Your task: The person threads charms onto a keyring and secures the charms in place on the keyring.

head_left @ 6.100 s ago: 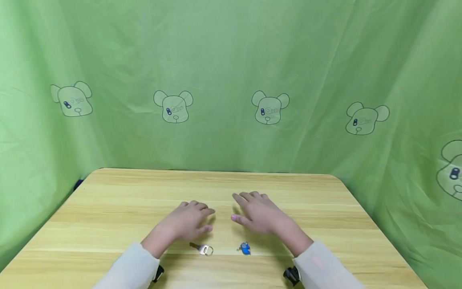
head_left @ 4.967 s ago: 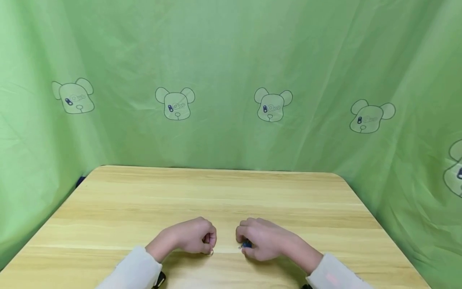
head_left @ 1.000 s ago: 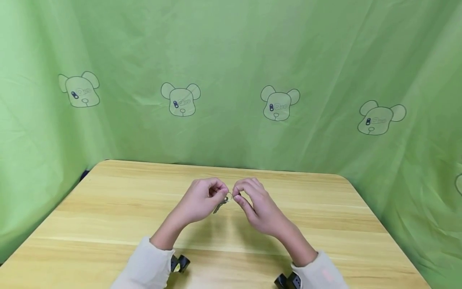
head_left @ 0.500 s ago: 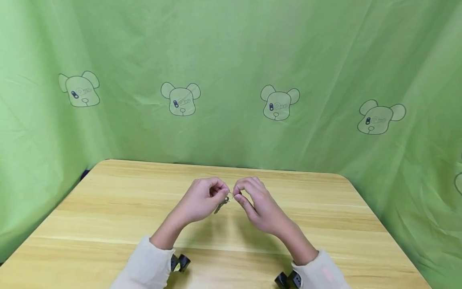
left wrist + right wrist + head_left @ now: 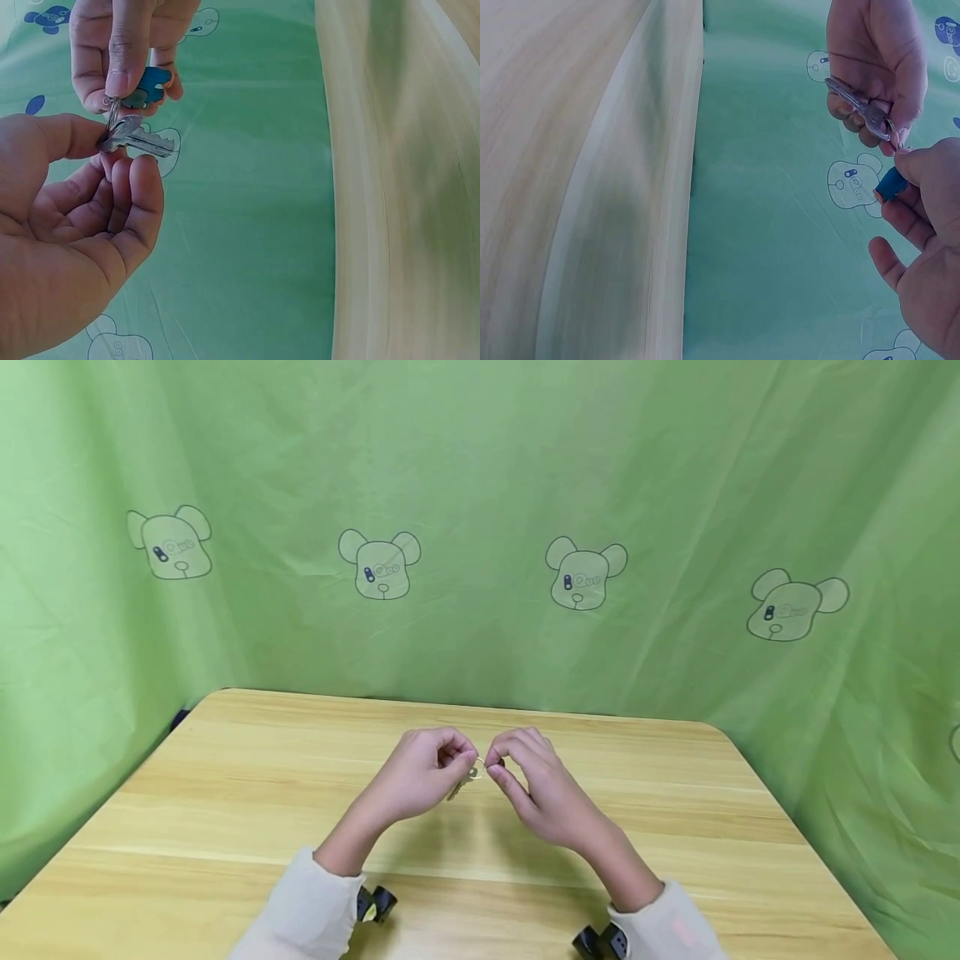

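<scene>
My left hand [image 5: 420,781] pinches a metal key ring [image 5: 481,768] between thumb and index finger, above the table. From that ring hangs a silver key [image 5: 154,142], its blade pointing away from the fingertips. Facing it, my right hand [image 5: 542,793] pinches the small chain end of a blue animal-shaped charm [image 5: 155,84], which looks like an elephant. The charm sits beneath the right thumb in the right wrist view. Both sets of fingertips almost meet at the ring. Whether the charm's chain is threaded on the ring, I cannot tell.
A light wooden table [image 5: 247,810] with rounded far corners lies under both hands. Behind it hangs a green curtain [image 5: 480,643] printed with bear heads. Black wrist cameras [image 5: 600,942] stick out from the pale sleeves [image 5: 300,910].
Earlier the key and charm lay on the table under open hands. Both were gripped, lifted and brought together at the middle. Over the last second, the hands have barely moved.
</scene>
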Available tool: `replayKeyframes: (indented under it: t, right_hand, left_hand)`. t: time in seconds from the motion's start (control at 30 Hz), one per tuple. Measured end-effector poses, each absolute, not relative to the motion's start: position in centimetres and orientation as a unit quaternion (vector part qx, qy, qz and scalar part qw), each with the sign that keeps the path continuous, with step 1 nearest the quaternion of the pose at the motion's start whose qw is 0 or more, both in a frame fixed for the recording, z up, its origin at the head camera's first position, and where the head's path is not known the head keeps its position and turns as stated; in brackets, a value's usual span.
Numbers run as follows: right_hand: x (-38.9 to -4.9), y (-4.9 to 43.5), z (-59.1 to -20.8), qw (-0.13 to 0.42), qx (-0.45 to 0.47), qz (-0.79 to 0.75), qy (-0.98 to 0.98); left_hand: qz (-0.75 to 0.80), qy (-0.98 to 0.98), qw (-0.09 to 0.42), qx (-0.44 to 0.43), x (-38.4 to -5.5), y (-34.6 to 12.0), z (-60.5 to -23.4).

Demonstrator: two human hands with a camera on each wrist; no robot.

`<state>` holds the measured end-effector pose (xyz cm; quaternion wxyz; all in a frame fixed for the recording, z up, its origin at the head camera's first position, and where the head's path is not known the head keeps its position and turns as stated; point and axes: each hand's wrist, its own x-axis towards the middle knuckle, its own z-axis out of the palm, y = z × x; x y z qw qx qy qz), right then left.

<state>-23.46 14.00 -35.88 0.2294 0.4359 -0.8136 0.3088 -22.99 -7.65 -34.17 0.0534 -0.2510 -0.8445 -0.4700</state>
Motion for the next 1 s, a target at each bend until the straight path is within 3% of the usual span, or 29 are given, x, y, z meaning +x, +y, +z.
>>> replayKeyframes:
  t: [1.0]
  right_hand:
    - [-23.83, 14.16, -36.26, 0.259, 0.437, 0.278, -0.815]
  left_hand:
    - [-0.469, -0.84, 0.007, -0.273, -23.12, -7.63, -34.6]
